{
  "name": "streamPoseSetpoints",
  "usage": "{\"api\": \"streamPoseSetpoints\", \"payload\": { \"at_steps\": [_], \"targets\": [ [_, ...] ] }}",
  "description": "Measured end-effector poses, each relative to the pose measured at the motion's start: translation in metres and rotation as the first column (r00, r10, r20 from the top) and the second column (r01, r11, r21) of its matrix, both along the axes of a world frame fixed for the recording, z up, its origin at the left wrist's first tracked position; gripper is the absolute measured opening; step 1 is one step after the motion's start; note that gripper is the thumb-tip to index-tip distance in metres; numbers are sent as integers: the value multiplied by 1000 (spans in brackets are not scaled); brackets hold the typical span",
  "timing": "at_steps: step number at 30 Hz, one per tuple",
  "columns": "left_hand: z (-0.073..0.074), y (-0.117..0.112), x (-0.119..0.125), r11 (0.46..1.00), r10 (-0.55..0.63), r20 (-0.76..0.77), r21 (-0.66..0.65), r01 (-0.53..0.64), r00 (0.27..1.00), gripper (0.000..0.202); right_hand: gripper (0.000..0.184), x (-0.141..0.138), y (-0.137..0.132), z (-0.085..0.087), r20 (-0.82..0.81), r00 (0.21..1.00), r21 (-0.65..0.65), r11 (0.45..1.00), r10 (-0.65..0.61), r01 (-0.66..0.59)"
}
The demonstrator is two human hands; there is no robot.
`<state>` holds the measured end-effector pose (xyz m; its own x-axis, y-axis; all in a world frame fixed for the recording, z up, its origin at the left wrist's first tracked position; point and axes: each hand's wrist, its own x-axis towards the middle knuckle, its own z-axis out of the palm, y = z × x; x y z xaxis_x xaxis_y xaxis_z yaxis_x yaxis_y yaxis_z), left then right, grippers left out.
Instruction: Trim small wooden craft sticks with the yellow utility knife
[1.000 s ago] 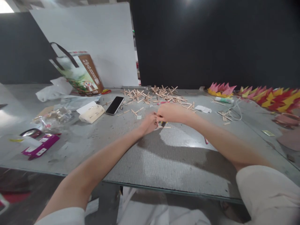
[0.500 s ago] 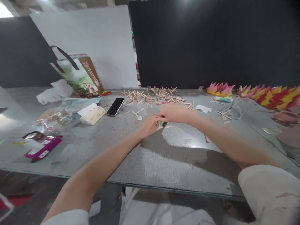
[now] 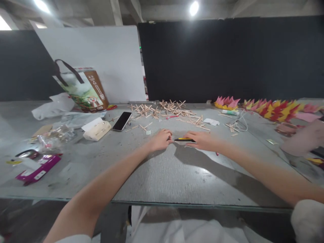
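Note:
My left hand (image 3: 161, 139) rests on the grey table (image 3: 162, 175), fingers curled in a pinch; what they hold is too small to make out. Beside it my right hand (image 3: 202, 141) grips a black and yellow tool (image 3: 184, 139) that points left toward the left fingertips. Behind both hands lies a heap of small wooden stick crosses (image 3: 162, 109), with loose sticks scattered near it.
A black phone (image 3: 122, 121) and a cream box (image 3: 97, 130) lie at the left. Further left are a printed paper bag (image 3: 86, 89), plastic wrappers and a magenta packet (image 3: 37, 166). Pink, red and yellow folded paper shapes (image 3: 265, 108), a glue stick (image 3: 230, 112) and a white cable lie at the right.
The camera has tilted up. My right hand has pulled away from the left and come down beside it, and the black and yellow tool now shows in it.

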<state>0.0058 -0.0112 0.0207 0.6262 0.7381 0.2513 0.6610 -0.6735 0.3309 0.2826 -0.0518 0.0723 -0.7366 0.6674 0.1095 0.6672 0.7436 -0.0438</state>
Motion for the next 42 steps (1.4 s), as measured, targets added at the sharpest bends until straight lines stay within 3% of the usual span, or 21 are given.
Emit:
{"api": "streamPoseSetpoints", "payload": {
  "at_steps": [6, 10, 13, 16, 20, 22, 28, 35, 42],
  "targets": [
    [-16, -7, 14, 960, 277, 102, -69, -271, 955, 17, 44, 3, -21, -42, -63, 991, -3, 993, -115, 115],
    [-24, -11, 18, 942, 331, 250, -142, -304, 910, 11, 48, -6, -26, -49, -361, 919, -77, 987, -157, 138],
    [-24, -10, 22, 936, 340, 328, -205, -285, 881, 11, 48, -13, -30, -49, -559, 804, -139, 979, -202, 150],
    [-21, -8, 27, 923, 351, 454, -317, -220, 819, 22, 48, -20, -34, -49, -619, 734, -236, 957, -281, 168],
    [-17, -8, 31, 884, 380, 702, -468, -12, 603, 19, 48, -22, -38, -49, -603, 727, -331, 932, -330, 148],
    [-16, -11, 33, 868, 392, 749, -494, 55, 534, 21, 51, -22, -38, -49, -597, 727, -336, 928, -340, 158],
    [-11, -21, 38, 877, 347, 760, -471, 98, 550, 23, 57, -21, -38, -47, -621, 718, -315, 939, -312, 136],
    [-17, -22, 39, 892, 324, 770, -443, 95, 550, 44, 54, -22, -32, -56, -714, 698, -138, 989, -64, -51],
    [-19, -22, 39, 902, 324, 772, -426, 67, 547, 42, 56, -21, -28, -63, -703, 711, -93, 994, -25, -57]
  ]
}}
